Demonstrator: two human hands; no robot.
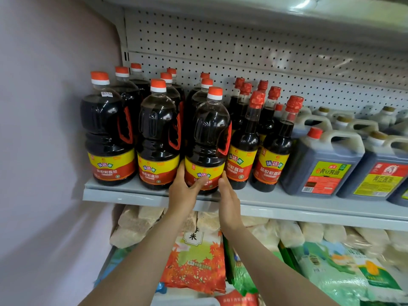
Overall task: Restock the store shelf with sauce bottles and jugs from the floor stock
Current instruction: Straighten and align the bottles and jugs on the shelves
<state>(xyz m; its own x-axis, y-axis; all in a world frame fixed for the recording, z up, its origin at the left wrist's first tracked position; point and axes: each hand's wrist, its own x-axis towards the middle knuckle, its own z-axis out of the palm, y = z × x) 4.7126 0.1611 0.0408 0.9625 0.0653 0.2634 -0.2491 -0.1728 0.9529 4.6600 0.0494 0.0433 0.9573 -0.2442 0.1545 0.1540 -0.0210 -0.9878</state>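
A big dark soy sauce bottle [208, 138] with an orange cap, red side handle and yellow-red label stands at the front edge of the grey shelf [287, 203]. My left hand [184, 191] holds its lower left side, thumb lying across the label. My right hand [228, 199] presses flat against its lower right side with straight fingers. Two more rows of the same big bottles [157, 133] stand to its left. Slim tall sauce bottles [274, 146] with red foil caps stand just to its right.
Square dark jugs [320, 160] with white handles fill the shelf's right part. A pegboard back panel [242, 62] rises behind. Bags of rice [196, 261] and white sacks lie on the lower shelf. A pale wall [44, 129] closes the left side.
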